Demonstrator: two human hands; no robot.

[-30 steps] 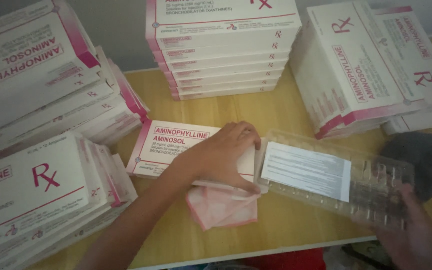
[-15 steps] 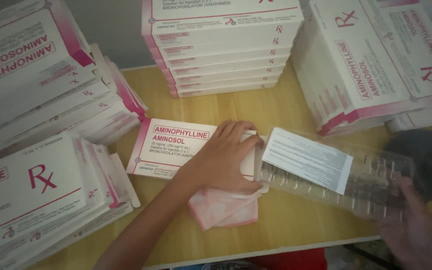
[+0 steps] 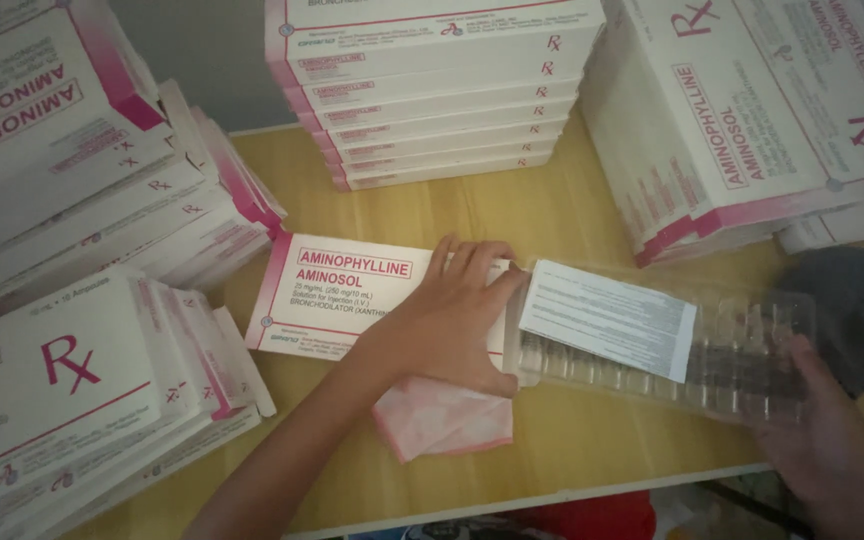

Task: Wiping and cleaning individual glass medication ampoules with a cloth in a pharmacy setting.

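Both hands bare: left hand [image 3: 449,322], right hand [image 3: 832,440]. Forearms uncovered, no sleeves, rings or watch visible.
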